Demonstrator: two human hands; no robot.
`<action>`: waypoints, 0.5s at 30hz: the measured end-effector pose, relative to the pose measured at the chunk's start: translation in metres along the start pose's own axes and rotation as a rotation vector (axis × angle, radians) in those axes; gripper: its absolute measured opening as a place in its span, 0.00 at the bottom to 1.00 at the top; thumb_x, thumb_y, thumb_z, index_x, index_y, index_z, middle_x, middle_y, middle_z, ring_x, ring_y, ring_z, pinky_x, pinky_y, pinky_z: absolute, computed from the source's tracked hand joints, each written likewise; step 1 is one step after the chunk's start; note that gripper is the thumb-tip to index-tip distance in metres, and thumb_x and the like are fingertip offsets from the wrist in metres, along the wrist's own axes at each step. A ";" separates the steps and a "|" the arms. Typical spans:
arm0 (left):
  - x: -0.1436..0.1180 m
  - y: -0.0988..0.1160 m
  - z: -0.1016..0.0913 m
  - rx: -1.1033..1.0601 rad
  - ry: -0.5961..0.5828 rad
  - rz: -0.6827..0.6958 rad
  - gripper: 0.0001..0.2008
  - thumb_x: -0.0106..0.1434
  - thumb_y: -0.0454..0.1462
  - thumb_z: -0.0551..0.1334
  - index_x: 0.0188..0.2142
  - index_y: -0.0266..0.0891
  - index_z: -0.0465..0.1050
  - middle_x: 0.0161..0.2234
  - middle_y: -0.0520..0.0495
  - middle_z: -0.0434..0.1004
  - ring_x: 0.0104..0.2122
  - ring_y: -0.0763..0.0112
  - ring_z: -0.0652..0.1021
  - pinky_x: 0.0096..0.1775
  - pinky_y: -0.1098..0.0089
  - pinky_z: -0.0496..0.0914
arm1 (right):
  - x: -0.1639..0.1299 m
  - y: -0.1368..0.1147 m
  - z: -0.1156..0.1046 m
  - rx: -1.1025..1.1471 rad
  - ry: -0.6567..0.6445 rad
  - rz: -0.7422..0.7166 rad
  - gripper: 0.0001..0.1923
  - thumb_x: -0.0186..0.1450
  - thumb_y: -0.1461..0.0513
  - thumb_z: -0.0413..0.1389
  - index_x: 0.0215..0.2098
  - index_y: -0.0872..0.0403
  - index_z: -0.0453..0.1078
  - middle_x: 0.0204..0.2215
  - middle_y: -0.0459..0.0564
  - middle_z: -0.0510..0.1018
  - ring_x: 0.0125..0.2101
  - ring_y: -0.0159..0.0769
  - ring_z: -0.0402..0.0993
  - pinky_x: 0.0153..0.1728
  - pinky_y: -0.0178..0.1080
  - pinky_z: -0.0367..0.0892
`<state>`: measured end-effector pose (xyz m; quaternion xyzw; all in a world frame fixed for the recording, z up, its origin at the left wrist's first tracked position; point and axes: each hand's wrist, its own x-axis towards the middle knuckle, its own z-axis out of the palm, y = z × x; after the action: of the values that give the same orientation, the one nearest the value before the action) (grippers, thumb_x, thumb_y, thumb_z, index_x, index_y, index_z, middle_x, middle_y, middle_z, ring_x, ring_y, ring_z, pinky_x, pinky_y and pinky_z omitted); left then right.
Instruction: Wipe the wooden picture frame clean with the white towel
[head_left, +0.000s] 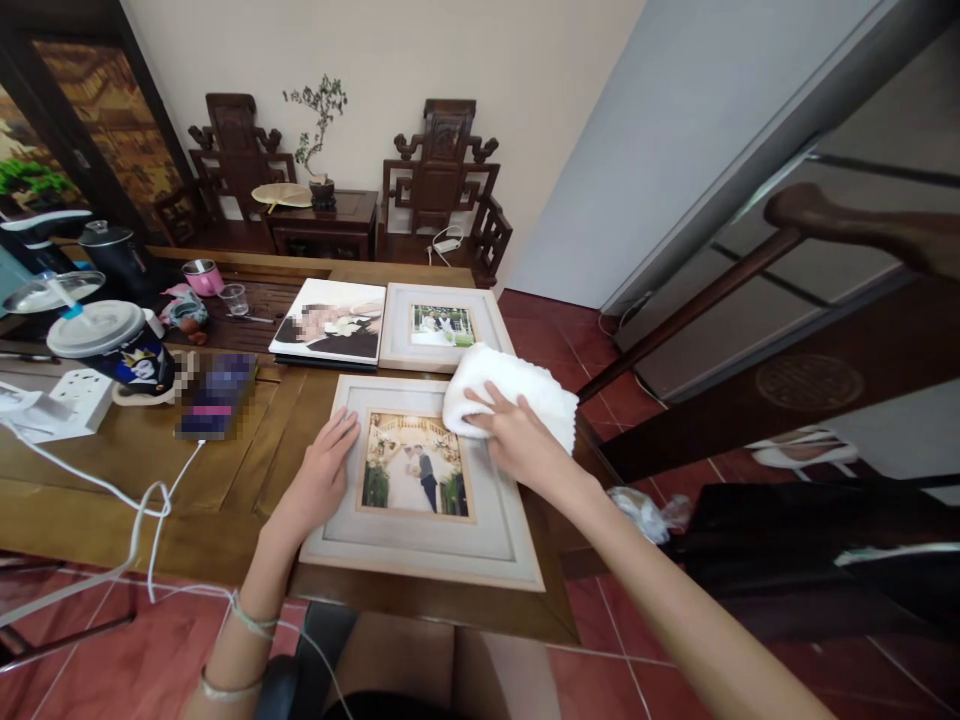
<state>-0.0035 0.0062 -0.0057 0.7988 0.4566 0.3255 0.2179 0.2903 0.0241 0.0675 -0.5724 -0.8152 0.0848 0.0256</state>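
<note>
A light wooden picture frame [420, 556] lies flat near the table's front edge, with a photo [416, 465] of a couple in its middle. On its left border rests my left hand [328, 468], fingers stretched out and its thumb not plainly visible. My right hand [517, 428] presses a folded white cloth [551, 390] onto the frame's upper right corner, fingers spread over the cloth and partly curled into it. The cloth hangs past the frame's right side. Just behind lies a second, smaller picture frame [487, 320], which the cloth's far edge overlaps.
Left of the smaller frame, a photo album [330, 315] lies on a dark stack. Further left are a blurred phone [217, 395] on a white cable, a lidded cup [127, 350], a power strip [79, 400] and a pink mug [202, 277]. A wooden armrest [697, 300] stands right.
</note>
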 end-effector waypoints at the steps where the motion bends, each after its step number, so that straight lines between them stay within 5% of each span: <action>1: 0.000 -0.001 0.001 -0.001 0.011 0.006 0.26 0.66 0.28 0.46 0.62 0.41 0.62 0.64 0.39 0.60 0.66 0.59 0.55 0.63 0.43 0.52 | 0.007 -0.006 -0.001 -0.001 0.025 0.000 0.36 0.53 0.77 0.44 0.58 0.56 0.67 0.66 0.56 0.56 0.67 0.51 0.40 0.61 0.63 0.47; 9: 0.002 -0.007 0.001 -0.015 0.067 0.058 0.24 0.66 0.30 0.48 0.61 0.40 0.64 0.61 0.40 0.65 0.65 0.61 0.58 0.63 0.47 0.54 | 0.069 -0.086 0.010 -0.115 -0.001 -0.279 0.29 0.61 0.73 0.51 0.60 0.53 0.65 0.68 0.53 0.51 0.67 0.53 0.36 0.63 0.59 0.37; 15: 0.003 -0.005 -0.001 -0.039 0.063 0.030 0.23 0.66 0.31 0.49 0.59 0.39 0.66 0.61 0.39 0.66 0.65 0.60 0.59 0.63 0.48 0.55 | 0.069 -0.073 0.013 -0.119 -0.009 -0.217 0.26 0.58 0.75 0.53 0.53 0.54 0.72 0.67 0.50 0.55 0.67 0.55 0.39 0.63 0.60 0.39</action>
<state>-0.0056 0.0112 -0.0070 0.7904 0.4447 0.3627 0.2141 0.1971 0.0633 0.0632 -0.4808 -0.8761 0.0354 -0.0029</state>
